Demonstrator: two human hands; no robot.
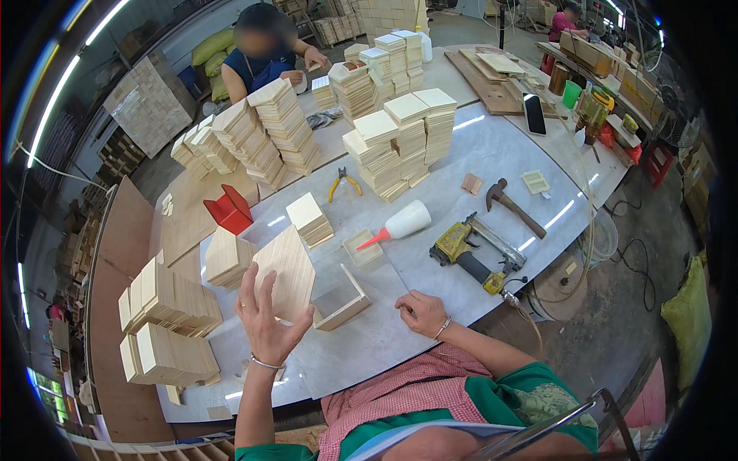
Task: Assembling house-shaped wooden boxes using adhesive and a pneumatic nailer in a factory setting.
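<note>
My left hand grips a thin, house-shaped wooden panel by its edge, fingers behind and thumb at its lower corner. The panel stands tilted above the table. Just right of it lies a partly joined wooden frame of narrow strips. My right hand rests on the table right of that frame, fingers curled in; whatever they may hold is hidden. Beyond it lie a white glue bottle with a red nozzle and a small square wooden frame. A yellow and black nail gun lies to the right.
Stacks of wooden panels stand at the left and the far middle. A hammer, yellow-handled pliers, a red angled holder and a phone lie around the table. Across it, a co-worker handles a small piece.
</note>
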